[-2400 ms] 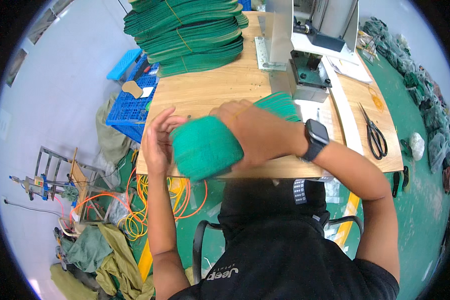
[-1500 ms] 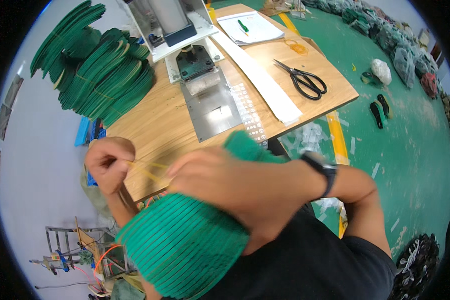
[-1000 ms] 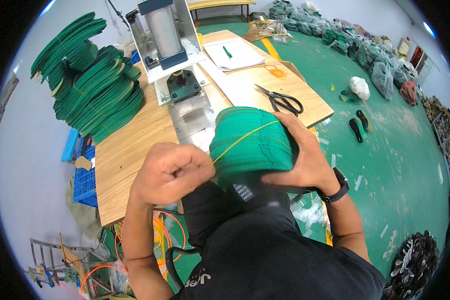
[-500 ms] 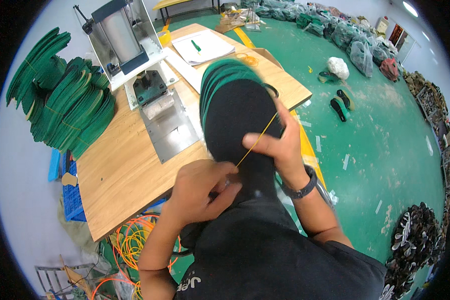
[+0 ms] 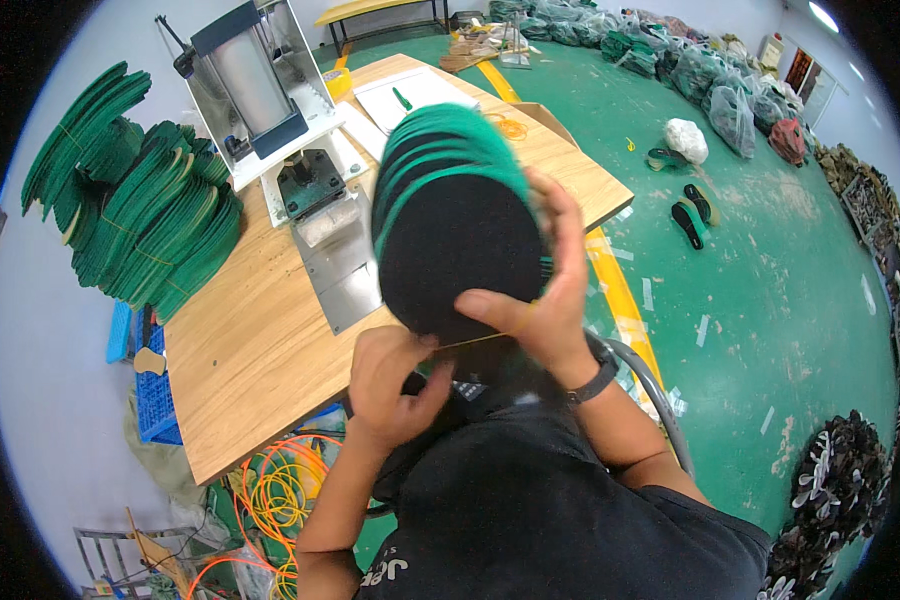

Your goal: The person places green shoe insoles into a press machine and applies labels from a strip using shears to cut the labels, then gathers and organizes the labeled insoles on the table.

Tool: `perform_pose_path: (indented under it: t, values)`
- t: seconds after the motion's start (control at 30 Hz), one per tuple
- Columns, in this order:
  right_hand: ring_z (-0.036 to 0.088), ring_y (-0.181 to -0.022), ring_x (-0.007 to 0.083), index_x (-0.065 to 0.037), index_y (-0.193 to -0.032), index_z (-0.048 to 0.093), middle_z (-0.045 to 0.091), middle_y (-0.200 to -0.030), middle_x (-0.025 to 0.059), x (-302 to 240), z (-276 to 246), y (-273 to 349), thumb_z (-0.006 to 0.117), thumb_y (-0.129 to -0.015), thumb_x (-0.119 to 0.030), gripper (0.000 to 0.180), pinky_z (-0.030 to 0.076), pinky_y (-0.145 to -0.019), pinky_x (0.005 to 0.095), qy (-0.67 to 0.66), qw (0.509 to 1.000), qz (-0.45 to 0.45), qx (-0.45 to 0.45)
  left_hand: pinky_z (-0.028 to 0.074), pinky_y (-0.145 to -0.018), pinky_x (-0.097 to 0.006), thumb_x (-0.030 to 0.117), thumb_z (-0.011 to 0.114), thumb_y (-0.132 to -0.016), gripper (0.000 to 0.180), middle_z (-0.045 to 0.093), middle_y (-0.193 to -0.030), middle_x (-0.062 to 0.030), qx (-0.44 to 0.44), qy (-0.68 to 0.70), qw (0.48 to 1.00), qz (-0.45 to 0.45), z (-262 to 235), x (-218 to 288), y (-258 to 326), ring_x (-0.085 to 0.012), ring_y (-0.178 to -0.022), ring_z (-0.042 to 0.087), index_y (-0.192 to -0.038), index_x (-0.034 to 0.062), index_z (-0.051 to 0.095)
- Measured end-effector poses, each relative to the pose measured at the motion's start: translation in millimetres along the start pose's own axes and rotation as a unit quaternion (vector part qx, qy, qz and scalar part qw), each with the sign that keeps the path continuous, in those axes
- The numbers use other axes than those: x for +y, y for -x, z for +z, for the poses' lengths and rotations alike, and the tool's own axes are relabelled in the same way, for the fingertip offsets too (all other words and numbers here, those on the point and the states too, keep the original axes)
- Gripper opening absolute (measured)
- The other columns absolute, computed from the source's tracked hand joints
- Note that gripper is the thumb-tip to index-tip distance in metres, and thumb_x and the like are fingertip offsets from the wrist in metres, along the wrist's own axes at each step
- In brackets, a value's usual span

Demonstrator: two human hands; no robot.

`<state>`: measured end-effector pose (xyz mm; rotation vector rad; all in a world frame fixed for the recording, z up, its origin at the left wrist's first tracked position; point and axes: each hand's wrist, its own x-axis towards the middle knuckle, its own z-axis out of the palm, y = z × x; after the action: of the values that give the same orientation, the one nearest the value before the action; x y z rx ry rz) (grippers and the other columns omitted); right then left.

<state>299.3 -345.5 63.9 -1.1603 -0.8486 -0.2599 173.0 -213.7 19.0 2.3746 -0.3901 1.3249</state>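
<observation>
A thick stack of black and green insoles (image 5: 460, 255) stands fanned before my chest, its top black face toward me. My right hand (image 5: 552, 310) clasps the stack from the right, thumb across the black face and fingers round the far edge. A thin yellow rubber band (image 5: 478, 341) stretches across the stack's near end. Its left end is at the fingertips of my left hand (image 5: 395, 378), which is curled with thumb and forefinger close together. How far the band runs round the underside is hidden.
On the wooden table (image 5: 240, 360) stand a pneumatic press (image 5: 270, 100) and a tall pile of green insoles (image 5: 150, 220). White paper (image 5: 430, 85) with a green cutter lies behind. Orange and yellow hoses (image 5: 280, 490) coil below. Loose insoles (image 5: 688, 222) lie on the green floor.
The rubber band has shifted from a slant over the black face to the stack's near end. The stack has tipped toward me, showing more green edges; my right hand has moved slightly lower.
</observation>
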Motion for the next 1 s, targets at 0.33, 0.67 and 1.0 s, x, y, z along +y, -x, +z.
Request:
perform_pose_path:
  t: [0.33,0.67,1.0]
  values:
    - [0.048,-0.087,0.0082,-0.006,-0.119,0.047,0.052,-0.098,0.0025,6.8,-8.4,-15.5,0.065,-0.082,0.005,0.043,0.04,-0.08,0.0213,-0.128,0.971,-0.113,0.169,0.039,-0.101,-0.039,-0.001,0.069,-0.071,0.102,0.043,-0.132,-0.0216,0.055,0.538,0.764,-0.351,38.7,21.7,-43.6,-0.0271,-0.121,0.047,-0.147,0.0068,0.001]
    - [0.05,-0.117,0.0243,0.0,-0.139,0.028,0.047,-0.129,0.0168,34.7,-43.8,51.3,0.069,-0.079,-0.045,0.086,0.038,-0.099,0.0381,-0.12,0.98,0.157,0.013,0.038,-0.1,-0.034,0.008,0.077,-0.072,0.082,0.047,-0.13,-0.0203,0.022,0.488,0.805,-0.338,53.4,5.5,-38.3,-0.0239,-0.118,0.049,-0.137,0.0047,0.026]
    - [0.057,-0.107,0.0264,0.002,-0.133,0.037,0.054,-0.121,0.0163,20.8,-42.1,64.8,0.067,-0.076,-0.039,0.076,0.046,-0.093,0.0373,-0.316,0.886,0.333,0.067,0.048,-0.061,-0.037,0.027,0.068,-0.082,0.041,0.062,-0.082,-0.0156,-0.2,0.207,0.944,-0.163,25.8,-14.6,-47.4,-0.0323,-0.073,0.063,-0.113,0.0053,0.053]
